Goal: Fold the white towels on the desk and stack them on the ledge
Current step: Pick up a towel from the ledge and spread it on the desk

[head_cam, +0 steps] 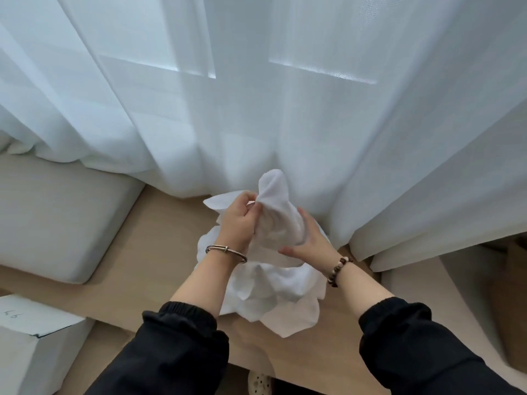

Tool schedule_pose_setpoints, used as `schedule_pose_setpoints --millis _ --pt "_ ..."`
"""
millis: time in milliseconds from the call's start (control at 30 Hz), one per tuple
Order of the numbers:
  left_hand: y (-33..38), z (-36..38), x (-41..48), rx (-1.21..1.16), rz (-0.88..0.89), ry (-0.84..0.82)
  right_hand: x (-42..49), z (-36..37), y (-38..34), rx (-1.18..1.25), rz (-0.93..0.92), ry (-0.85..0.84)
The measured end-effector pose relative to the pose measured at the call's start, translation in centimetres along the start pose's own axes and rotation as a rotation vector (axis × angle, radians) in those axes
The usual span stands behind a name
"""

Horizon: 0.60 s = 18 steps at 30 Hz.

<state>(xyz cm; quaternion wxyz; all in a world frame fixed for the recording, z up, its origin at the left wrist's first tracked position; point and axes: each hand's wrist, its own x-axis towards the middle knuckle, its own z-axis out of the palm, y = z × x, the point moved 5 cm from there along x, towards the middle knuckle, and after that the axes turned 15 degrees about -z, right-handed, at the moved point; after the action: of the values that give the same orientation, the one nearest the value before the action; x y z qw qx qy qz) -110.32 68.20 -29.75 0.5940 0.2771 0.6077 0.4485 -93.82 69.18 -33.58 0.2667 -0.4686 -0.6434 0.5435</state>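
Note:
A crumpled white towel (278, 206) is lifted above a loose heap of white towels (279, 292) lying on the light wooden desk (159, 238). My left hand (238, 223) pinches the lifted towel near its top with thumb and fingers. My right hand (309, 242) holds the same towel lower down from the right side, fingers wrapped behind the cloth and partly hidden. Both arms wear black sleeves; the left wrist has a metal bangle, the right a bead bracelet.
Sheer white curtains (256, 95) hang right behind the desk and brush its far edge. A pale grey cushion (54, 223) lies on the left. A white box (31, 337) stands at lower left. A chair back (479, 283) curves at lower right.

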Motion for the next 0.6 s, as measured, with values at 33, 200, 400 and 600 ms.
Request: schedule_pose_setpoints --millis 33,200,400,600 --pt "0.8 0.6 -0.4 -0.039 0.001 -0.06 0.3 0.1 -1.1 0.084 -0.038 0.008" --pt "4.2 1.8 -1.6 0.065 0.062 -0.082 0.9 -1.1 -4.3 0.299 -0.033 0.22" --pt "3.3 0.5 -2.1 0.459 0.171 -0.066 0.6 -1.8 -7.5 0.497 -0.077 0.209" --pt "-0.3 0.7 -2.5 0.665 0.083 0.016 0.7 -2.2 -10.9 0.67 -0.152 0.191"
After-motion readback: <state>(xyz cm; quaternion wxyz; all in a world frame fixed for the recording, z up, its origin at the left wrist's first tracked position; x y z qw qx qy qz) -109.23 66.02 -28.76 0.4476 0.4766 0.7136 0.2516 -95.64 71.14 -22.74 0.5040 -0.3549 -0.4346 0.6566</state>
